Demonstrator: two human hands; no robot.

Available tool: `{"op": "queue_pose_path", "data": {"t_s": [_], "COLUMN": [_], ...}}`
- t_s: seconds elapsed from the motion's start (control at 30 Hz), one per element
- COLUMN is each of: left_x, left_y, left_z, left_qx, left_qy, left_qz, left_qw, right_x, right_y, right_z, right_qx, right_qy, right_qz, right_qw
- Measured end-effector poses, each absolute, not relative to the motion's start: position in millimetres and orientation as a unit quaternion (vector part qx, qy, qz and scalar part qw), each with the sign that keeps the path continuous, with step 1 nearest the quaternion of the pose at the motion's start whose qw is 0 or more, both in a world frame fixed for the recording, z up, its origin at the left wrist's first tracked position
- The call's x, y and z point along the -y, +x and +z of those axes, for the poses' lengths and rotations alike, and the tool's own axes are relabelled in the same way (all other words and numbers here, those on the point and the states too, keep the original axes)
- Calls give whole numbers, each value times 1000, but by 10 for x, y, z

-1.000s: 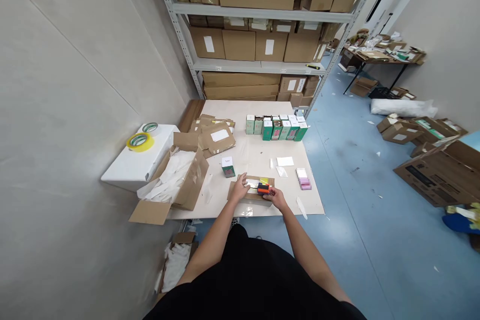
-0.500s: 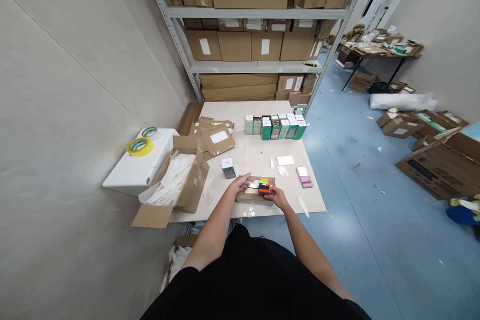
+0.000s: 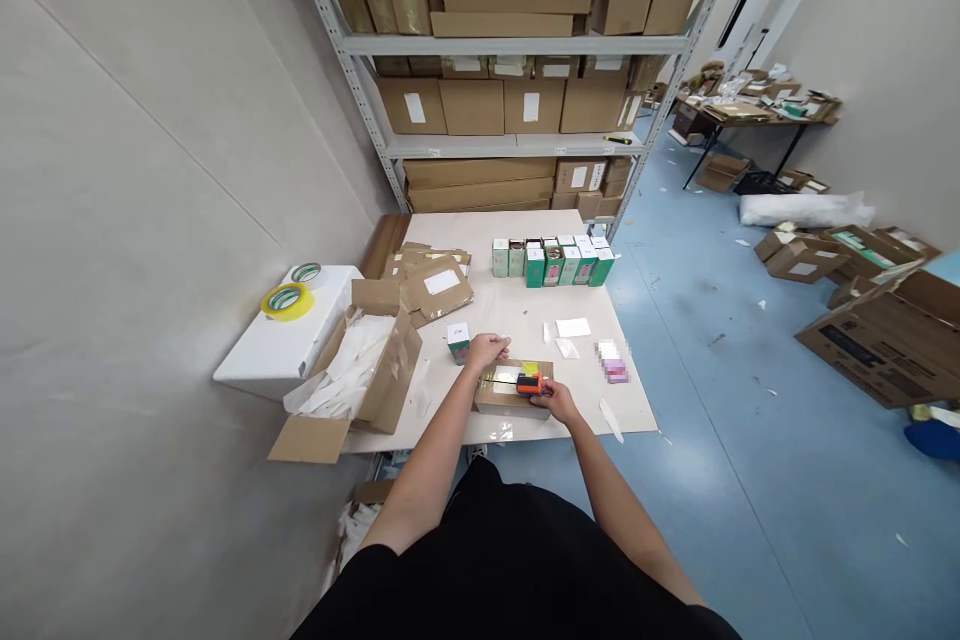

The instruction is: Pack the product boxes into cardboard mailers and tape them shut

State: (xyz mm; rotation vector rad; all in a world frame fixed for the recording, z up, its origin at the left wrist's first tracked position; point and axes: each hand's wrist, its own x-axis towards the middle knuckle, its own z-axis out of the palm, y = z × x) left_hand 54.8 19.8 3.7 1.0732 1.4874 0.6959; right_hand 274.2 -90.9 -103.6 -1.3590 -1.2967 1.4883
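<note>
A closed, oblong brown cardboard box (image 3: 499, 402) lay near the front edge of the pale, smooth-topped table (image 3: 517, 315), its top carrying a flat white label (image 3: 506, 374) and a yellowish patch. On the box, toward its right end, sat a blocky orange-and-black handheld tool (image 3: 529, 383) with a hard-looking casing; the right hand (image 3: 556, 400) had its fingers curled closed on the tool's right end. The left hand (image 3: 489, 350) was held at the box's far left edge, its fingers bent and drawn close together; whether anything thin was pinched between them could not be told. Just beside it stood a small green-and-white carton (image 3: 457, 344), partly covered by the hand. Farther back, upright green-and-white cartons (image 3: 553, 265) made a tight cluster, the front ones hiding much of those behind. To the left, an open corrugated cardboard box (image 3: 390, 385) held soft, crumpled white material (image 3: 352, 360), near some flat brown cardboard mailers (image 3: 439, 288). A glossy ring of yellow tape (image 3: 288, 302) rested on a smooth white box (image 3: 289, 335). At right, a pink-and-white patch (image 3: 613, 362) was pixelated past recognition, and the tool's underside was out of sight.
</note>
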Motion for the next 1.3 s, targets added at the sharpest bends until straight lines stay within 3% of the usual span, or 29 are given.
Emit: {"op": "queue_pose_path", "data": {"t_s": [0.17, 0.33, 0.5, 0.8, 1.03, 1.3], "left_x": [-233, -182, -52, 116, 97, 149], "left_y": [520, 462, 441, 486, 512, 494], "left_z": [283, 475, 509, 350, 378, 468], "left_qx": [-559, -542, -568, -544, -533, -588], "left_qy": [560, 680, 685, 597, 556, 546], "left_qz": [342, 331, 373, 492, 491, 466], "left_qw": [507, 366, 262, 325, 407, 373], "right_x": [876, 850, 821, 833, 895, 907], "right_y": [2734, 2730, 2737, 2733, 2714, 2671], "right_z": [-1029, -1011, -935, -850, -902, -841], "right_qx": [583, 597, 603, 598, 586, 611], "right_qy": [-584, -571, -573, -549, -556, -568], "right_qz": [483, 474, 464, 490, 493, 463], "right_qw": [294, 306, 304, 318, 323, 300]}}
